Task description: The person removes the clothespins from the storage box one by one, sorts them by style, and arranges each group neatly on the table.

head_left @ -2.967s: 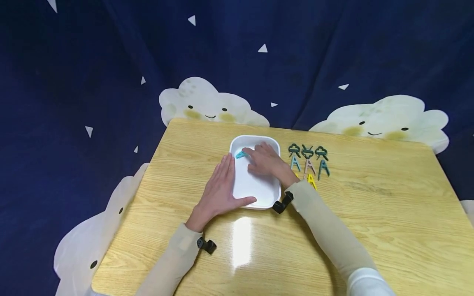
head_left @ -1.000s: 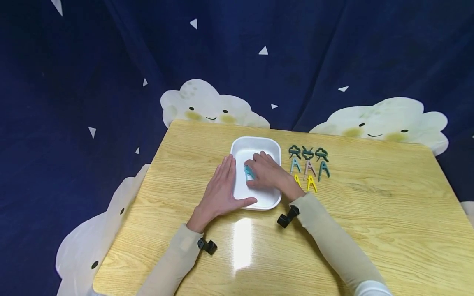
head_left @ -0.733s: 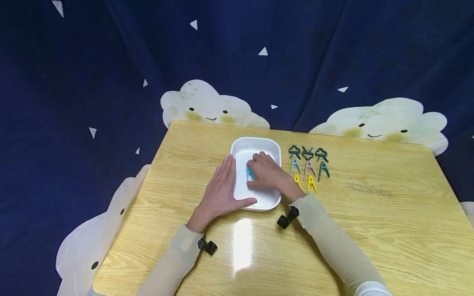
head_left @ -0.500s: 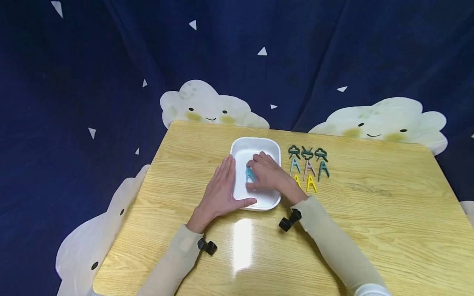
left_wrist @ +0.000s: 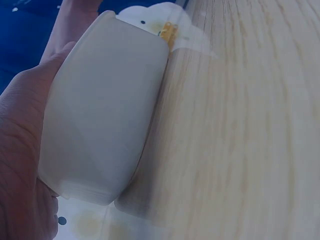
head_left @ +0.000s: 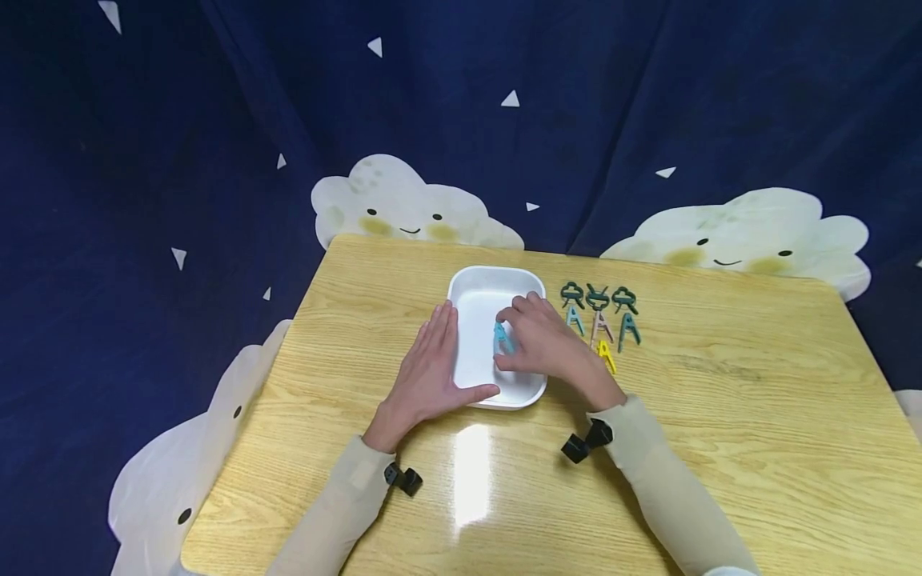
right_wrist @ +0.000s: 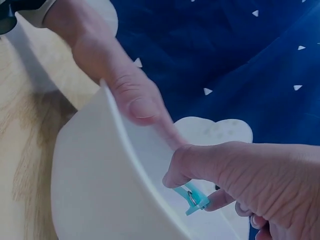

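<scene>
A white basin [head_left: 497, 271] stands on the table. Along its left rim lies my left hand [head_left: 421, 372], fingers straight and thumb stretched across the front rim. In the left wrist view, that hand lies against the basin's upper edge. Over the right half of the basin, my right hand [head_left: 543, 340] pinches a turquoise clothespin [head_left: 503, 339] between thumb and index finger. The right wrist view shows the clothespin [right_wrist: 192, 197] and its metal spring below the thumb, inside the basin wall; part of it is hidden by the fingers.
Right of the basin lie rows of clips: dark green cloud-shaped clips [head_left: 598, 298] at the back, then light blue, pink [head_left: 600, 326] and teal [head_left: 629, 331] clothespins. In front is a yellow clothespin [head_left: 606, 355], near my right wrist. A dark blue curtain [head_left: 461, 104] hangs behind the wooden table.
My right hand has moved the clothespin from the basin's upper left toward its right side. The right forearm has shifted right, covering one yellow clothespin. My left hand has stayed on the rim.
</scene>
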